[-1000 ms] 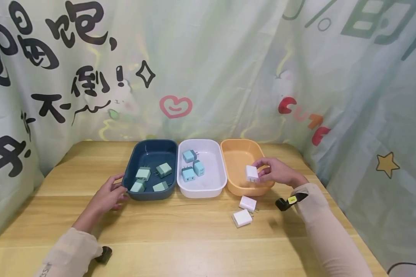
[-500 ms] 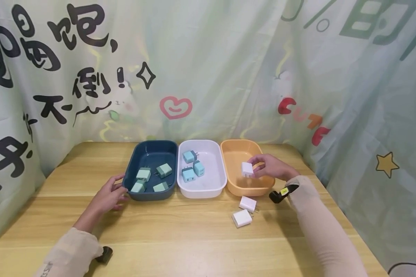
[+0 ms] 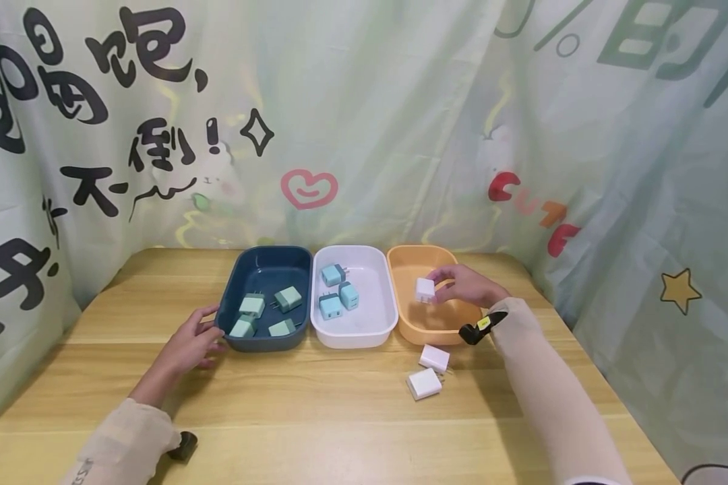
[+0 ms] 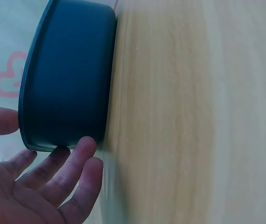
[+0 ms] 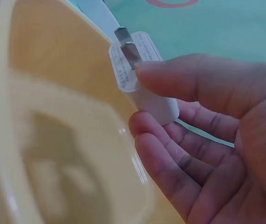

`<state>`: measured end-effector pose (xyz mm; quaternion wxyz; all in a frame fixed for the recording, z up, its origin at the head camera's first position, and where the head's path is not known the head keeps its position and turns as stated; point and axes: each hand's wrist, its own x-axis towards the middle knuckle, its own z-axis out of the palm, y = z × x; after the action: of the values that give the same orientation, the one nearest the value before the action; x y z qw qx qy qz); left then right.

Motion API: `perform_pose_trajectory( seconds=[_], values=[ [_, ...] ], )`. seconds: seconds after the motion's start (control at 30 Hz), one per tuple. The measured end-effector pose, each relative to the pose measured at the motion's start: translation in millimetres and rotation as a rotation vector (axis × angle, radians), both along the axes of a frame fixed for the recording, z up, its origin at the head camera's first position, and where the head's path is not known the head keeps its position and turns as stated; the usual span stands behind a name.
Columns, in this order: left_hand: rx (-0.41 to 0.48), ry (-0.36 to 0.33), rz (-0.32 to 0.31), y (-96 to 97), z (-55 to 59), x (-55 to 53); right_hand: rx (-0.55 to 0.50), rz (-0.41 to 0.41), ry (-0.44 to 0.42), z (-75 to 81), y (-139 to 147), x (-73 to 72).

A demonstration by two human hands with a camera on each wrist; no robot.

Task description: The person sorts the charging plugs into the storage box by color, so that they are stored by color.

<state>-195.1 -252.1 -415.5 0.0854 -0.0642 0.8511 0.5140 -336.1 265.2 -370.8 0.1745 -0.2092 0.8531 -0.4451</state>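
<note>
My right hand (image 3: pixel 468 285) pinches a white USB wall charger (image 3: pixel 425 290) above the orange tray (image 3: pixel 439 335). In the right wrist view, the thumb lies by the two metal prongs of the charger (image 5: pixel 144 88) and the fingers support its other side. Two more white chargers, one nearer the tray (image 3: pixel 434 358) and one closer to me (image 3: pixel 425 384), lie on the table. At the left, my left hand (image 3: pixel 188 340) touches the outer corner of the navy tray (image 3: pixel 261 344), fingers loosely spread; the left wrist view shows the thumb at its rim.
Between the navy and orange trays stands a white tray (image 3: pixel 354 340) with three light-blue chargers (image 3: pixel 330 306). Several pale-green chargers (image 3: pixel 288 298) lie in the navy tray. A printed curtain (image 3: pixel 376 121) hangs behind the wooden table (image 3: pixel 291 417).
My right hand has moved leftward and slightly farther back with the white charger, from the orange tray's right side to over its middle. My left hand has stayed at the navy tray.
</note>
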Motion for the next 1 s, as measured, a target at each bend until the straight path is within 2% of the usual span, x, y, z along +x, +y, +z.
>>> perform_pose_trajectory(
  seconds=[0.23, 0.43, 0.77, 1.0],
  values=[
    [-0.001, 0.004, -0.001, -0.4, 0.8, 0.4, -0.018, -0.012, 0.007, -3.1, -6, -10.5],
    [0.002, 0.011, -0.009, -1.7, 1.8, 0.1, -0.032, -0.024, -0.026, -6.0, -13, -18.9],
    [0.011, 0.012, -0.005, -1.9, -1.1, 0.6, -0.064, -0.062, -0.032, -4.9, -20, -23.6],
    [0.013, 0.012, 0.002, -1.4, -2.1, 0.8, -0.1, -0.064, -0.039, -9.7, -17, -28.4]
  ],
)
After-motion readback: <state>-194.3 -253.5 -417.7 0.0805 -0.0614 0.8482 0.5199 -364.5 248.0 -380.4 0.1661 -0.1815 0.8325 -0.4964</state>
